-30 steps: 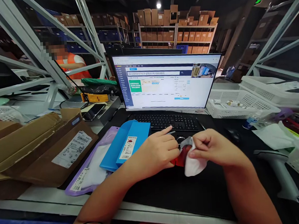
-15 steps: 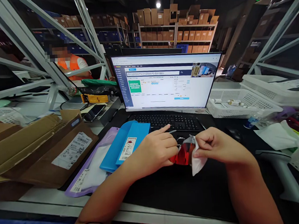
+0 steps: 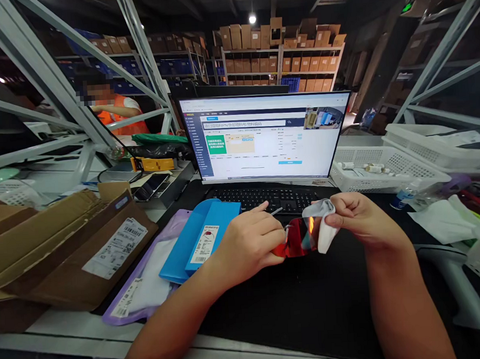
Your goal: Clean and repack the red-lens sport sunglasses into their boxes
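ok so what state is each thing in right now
left hand, closed on the red-lensed glasses
right hand, closed on the white cloth
red-lensed glasses, held between both hands, cloth over the lens's right end
monitor, on, showing a form page
cardboard box, flaps open
phone, screen dark
blue case, lying on the purple bag

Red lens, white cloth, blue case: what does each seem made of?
The red lens: glossy, mirror-like plastic or glass, with bright orange glints. The white cloth: soft matte fabric, folding limply round the lens edge. The blue case: smooth, likely plastic or coated card, with a faint sheen.
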Action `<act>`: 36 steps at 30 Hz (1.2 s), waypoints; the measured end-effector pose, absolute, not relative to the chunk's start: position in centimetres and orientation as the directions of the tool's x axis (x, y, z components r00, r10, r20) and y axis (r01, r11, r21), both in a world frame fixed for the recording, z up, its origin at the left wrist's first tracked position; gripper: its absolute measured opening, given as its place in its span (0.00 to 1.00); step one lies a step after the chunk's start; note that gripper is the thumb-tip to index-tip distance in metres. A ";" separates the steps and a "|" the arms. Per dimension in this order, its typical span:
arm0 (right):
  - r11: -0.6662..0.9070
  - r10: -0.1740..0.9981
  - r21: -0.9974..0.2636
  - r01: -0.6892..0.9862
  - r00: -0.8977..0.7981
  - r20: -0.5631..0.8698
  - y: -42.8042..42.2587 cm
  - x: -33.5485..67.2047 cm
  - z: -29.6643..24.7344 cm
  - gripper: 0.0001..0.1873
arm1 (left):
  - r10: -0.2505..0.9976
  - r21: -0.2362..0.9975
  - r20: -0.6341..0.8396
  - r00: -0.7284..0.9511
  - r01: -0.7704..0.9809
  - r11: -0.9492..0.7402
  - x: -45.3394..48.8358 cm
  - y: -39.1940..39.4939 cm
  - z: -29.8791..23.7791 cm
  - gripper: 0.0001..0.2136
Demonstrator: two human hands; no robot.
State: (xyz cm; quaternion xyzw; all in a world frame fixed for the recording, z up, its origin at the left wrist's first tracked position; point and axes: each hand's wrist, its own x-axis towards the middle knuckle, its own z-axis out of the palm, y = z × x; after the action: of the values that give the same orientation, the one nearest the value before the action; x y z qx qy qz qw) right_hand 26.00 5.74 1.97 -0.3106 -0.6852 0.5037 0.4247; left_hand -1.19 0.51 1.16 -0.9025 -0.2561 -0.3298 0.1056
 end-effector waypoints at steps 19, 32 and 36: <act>0.476 0.876 -0.842 -0.253 0.216 0.431 4.4 29.2 3.2 0.31 | 0.426 0.093 0.791 0.439 0.601 -0.794 -1.9 -0.2 1.5 0.07; 0.277 0.960 -0.898 -0.342 0.064 0.272 3.7 22.6 0.2 0.22 | 0.348 0.125 0.925 0.152 0.743 -0.657 -0.8 -0.7 0.7 0.14; 0.218 0.975 -0.905 -0.365 0.037 0.220 2.5 20.0 -0.2 0.25 | 0.359 0.124 0.922 0.141 0.774 -0.621 -0.3 -0.8 0.1 0.15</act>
State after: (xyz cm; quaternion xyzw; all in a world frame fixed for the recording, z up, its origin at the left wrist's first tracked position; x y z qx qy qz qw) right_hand 20.00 2.52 -0.18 -0.3373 -0.4518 0.5265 0.6363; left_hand -0.33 -0.77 0.12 -0.7294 -0.3885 -0.5277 0.1964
